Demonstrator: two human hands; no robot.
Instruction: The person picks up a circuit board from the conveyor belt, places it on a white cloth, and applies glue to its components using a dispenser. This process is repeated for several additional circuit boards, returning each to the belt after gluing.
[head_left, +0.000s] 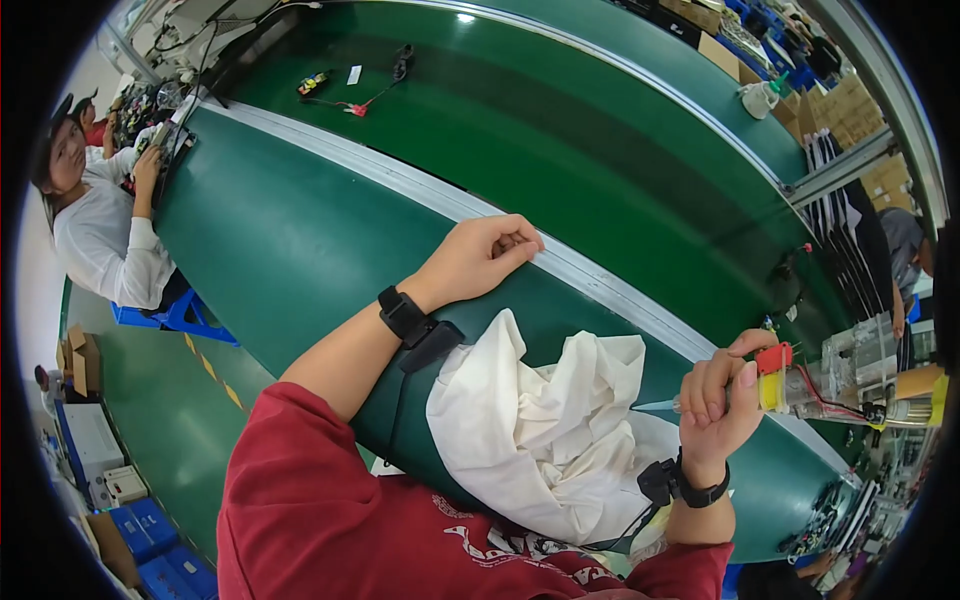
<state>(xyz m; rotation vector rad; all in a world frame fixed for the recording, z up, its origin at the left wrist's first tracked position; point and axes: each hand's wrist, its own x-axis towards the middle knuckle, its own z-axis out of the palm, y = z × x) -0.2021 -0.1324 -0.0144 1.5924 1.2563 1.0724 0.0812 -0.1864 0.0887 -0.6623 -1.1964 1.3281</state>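
Note:
My left hand (490,255) rests at the metal rail along the bench edge, its fingers curled in and nothing visible in them. At the right, my right hand (718,400) is closed around a slim tool whose pale blue pointed tip (655,406) sticks out to the left. The tool's body is hidden in the palm. My right thumb and forefinger are at a red block (773,358) on a clear fixture (855,385) with yellow tape and red and black wires. A crumpled white cloth (545,430) lies between my forearms.
Beyond the rail runs a green conveyor belt (600,170) with a small wired assembly (356,108) on it. A co-worker in white (105,235) sits at the far left of the green bench (270,210). A white bottle (760,97) stands at the back right.

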